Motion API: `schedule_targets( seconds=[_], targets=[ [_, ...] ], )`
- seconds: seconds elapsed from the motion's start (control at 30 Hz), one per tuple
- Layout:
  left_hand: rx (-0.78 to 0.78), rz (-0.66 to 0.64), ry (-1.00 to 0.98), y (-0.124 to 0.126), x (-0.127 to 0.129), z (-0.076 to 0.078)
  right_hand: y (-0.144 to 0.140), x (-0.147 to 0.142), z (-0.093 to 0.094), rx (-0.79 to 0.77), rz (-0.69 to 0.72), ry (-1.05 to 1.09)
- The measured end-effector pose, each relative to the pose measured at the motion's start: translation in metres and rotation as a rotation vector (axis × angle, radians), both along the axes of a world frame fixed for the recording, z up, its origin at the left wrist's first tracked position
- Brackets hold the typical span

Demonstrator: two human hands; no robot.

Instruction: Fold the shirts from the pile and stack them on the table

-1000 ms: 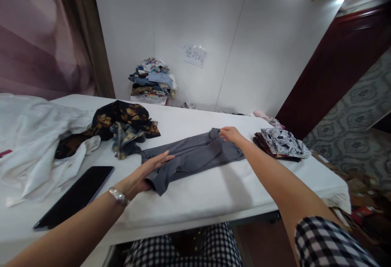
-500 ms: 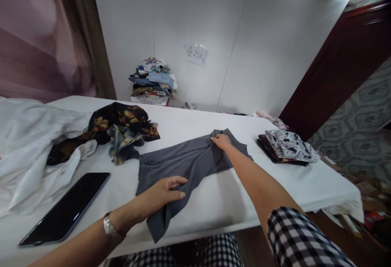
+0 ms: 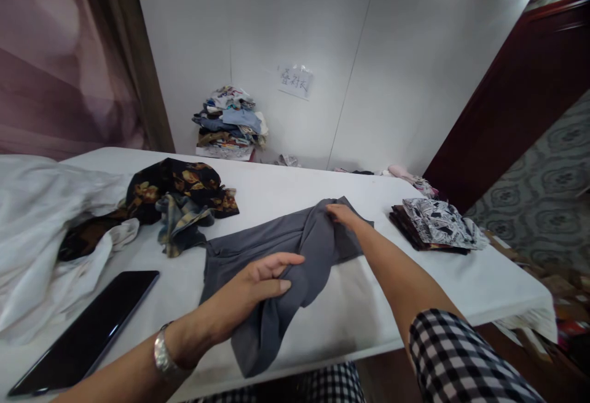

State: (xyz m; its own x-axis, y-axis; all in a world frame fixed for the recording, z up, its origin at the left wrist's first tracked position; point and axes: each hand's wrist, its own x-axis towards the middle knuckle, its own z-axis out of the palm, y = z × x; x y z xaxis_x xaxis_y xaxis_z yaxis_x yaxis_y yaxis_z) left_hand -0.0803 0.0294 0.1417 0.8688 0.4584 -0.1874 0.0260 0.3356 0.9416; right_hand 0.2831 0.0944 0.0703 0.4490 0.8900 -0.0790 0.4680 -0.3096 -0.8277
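A grey garment [image 3: 258, 249] lies across the white table [image 3: 369, 305] in front of me. My left hand [image 3: 258, 283], with a watch on its wrist, pinches a lifted fold of the grey cloth near its near end, and a loose flap hangs down below the hand. My right hand [image 3: 343, 214] grips the far right end of the same garment, bunching it. The cloth between the two hands is raised and creased.
A dark phone [image 3: 87, 332] lies at the near left. A dark flowered cloth [image 3: 182, 188] and a white sheet [image 3: 41, 219] lie to the left. Folded patterned clothes [image 3: 436, 223] sit at the right. A pile of clothes [image 3: 229, 123] stands by the far wall.
My left hand went from resting flat on the grey garment to gripping it and pulling its near end up and toward me. My right hand shifted slightly and closed on the far end.
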Motion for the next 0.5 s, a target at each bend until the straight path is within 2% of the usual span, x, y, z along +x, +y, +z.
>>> schedule_targets(
  seconds=[0.07,0.13,0.3,0.37,0.5],
  targets=[
    [0.020,0.001,-0.007,0.005,-0.001,0.001,-0.003,0.003,-0.004,0.012,0.065,-0.005],
    [0.103,-0.004,0.044,0.008,-0.001,0.003,-0.003,0.004,-0.006,0.024,0.138,-0.044],
    [0.269,0.000,0.163,0.008,-0.003,0.020,0.002,0.002,-0.008,0.006,0.399,-0.391],
    [0.267,0.047,0.177,0.013,-0.006,0.027,0.000,0.003,-0.009,0.007,0.399,-0.428],
    [0.307,0.200,0.206,0.029,-0.019,0.036,-0.005,0.013,-0.010,0.018,0.296,-0.463]
  ],
)
